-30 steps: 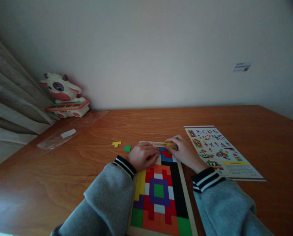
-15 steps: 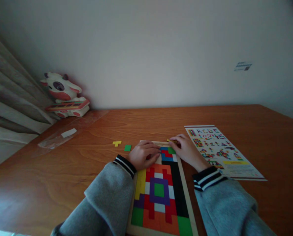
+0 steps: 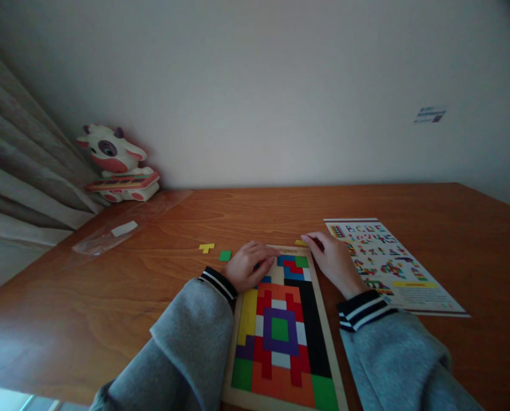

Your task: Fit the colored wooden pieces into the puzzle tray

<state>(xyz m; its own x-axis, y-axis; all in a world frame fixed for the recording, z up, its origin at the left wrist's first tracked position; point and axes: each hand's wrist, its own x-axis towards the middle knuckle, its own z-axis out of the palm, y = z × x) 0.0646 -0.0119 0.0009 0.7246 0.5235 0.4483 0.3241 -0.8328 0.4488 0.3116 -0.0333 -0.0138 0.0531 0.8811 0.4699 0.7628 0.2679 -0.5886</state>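
Observation:
A wooden puzzle board lies on the table, filled over most of its area with coloured block pieces around a purple ring. My left hand rests over the board's upper left part, its fingers bent together; anything under them is hidden. Just past the board's top right corner, my right hand has its thumb and index finger at a small yellow piece. Left of the board lie a yellow T-shaped piece and a green square piece.
A printed pattern sheet lies to the right on the wooden table. Clear plastic wrapping is at the left, in front of a toy cow with a keyboard. A curtain hangs at the far left.
My right hand has moved slightly right, clear of the green piece at the board's top. My left hand has drawn back a little, exposing more of the board's upper part. The view has shifted slightly.

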